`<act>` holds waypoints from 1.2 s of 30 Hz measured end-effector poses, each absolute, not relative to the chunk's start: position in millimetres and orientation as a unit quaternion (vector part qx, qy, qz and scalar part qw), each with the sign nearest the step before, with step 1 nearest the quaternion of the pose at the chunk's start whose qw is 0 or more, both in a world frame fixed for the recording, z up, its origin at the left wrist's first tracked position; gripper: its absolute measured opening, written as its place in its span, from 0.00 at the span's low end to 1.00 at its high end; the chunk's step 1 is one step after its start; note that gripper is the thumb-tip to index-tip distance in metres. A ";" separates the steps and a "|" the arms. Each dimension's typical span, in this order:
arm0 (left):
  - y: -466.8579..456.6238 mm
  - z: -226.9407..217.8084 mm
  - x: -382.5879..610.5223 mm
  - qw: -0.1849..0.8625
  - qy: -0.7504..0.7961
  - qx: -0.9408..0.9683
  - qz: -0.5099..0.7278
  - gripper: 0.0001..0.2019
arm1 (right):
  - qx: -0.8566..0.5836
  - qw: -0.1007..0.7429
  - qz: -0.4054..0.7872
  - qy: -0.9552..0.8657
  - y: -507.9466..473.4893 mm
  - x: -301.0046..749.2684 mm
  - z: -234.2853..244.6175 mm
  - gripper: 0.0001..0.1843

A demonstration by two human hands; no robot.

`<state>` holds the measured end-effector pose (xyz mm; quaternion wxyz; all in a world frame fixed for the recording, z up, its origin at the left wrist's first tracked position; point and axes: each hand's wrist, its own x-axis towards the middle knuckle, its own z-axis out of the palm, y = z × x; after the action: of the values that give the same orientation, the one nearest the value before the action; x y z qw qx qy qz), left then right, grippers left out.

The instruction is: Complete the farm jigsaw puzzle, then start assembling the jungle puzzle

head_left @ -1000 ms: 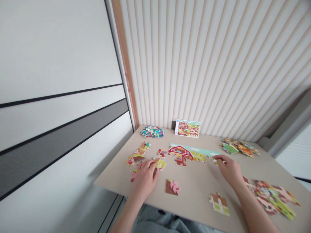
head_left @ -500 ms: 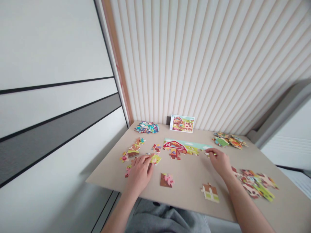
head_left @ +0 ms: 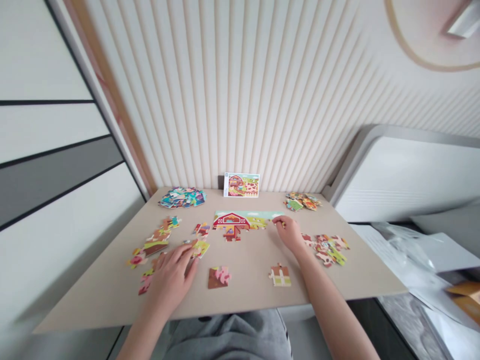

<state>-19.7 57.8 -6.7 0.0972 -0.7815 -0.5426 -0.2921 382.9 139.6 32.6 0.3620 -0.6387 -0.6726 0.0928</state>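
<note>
A beige rectangular tabletop (head_left: 243, 292) is set against a ribbed white wall. A small farm picture card (head_left: 241, 184) is propped at its far edge. Just before the card, a joined strip of cardboard puzzle with a red barn and blue sky (head_left: 240, 220) is laid out; only this top band is seen assembled. The rest is seen loose or in small joined clumps: a bluish heap of pieces (head_left: 182, 197) far left, an orange-green heap (head_left: 302, 202) far right, a red-and-white cluster (head_left: 330, 247) to the right, and scattered pieces (head_left: 155, 240) to the left.

The left hand (head_left: 172, 272) is laid flat, its grip open, with its fingertips touching a yellow-green piece (head_left: 199, 247). The right hand (head_left: 288, 232) is curled at the strip's right end over a tiny piece (head_left: 279, 223); whether that piece is pinched cannot be told.
</note>
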 end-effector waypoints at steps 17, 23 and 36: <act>63.7 -12.1 -24.1 0.074 -0.500 -0.808 -0.304 0.15 | -0.620 0.348 0.101 -0.696 134.3 373.8 36.8 0.16; 63.8 -12.3 -23.3 0.069 -0.506 -0.807 -0.298 0.15 | -0.624 0.338 0.097 -0.698 136.9 375.2 35.3 0.17; 78.6 15.8 -75.6 0.085 -0.632 -0.737 -0.226 0.23 | -0.619 0.327 0.095 -0.707 144.5 386.0 23.3 0.17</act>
<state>-75.6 78.6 15.8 0.0849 -0.7367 -0.6316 -0.2264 386.0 144.5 23.3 0.3274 -0.6192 -0.7073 0.0952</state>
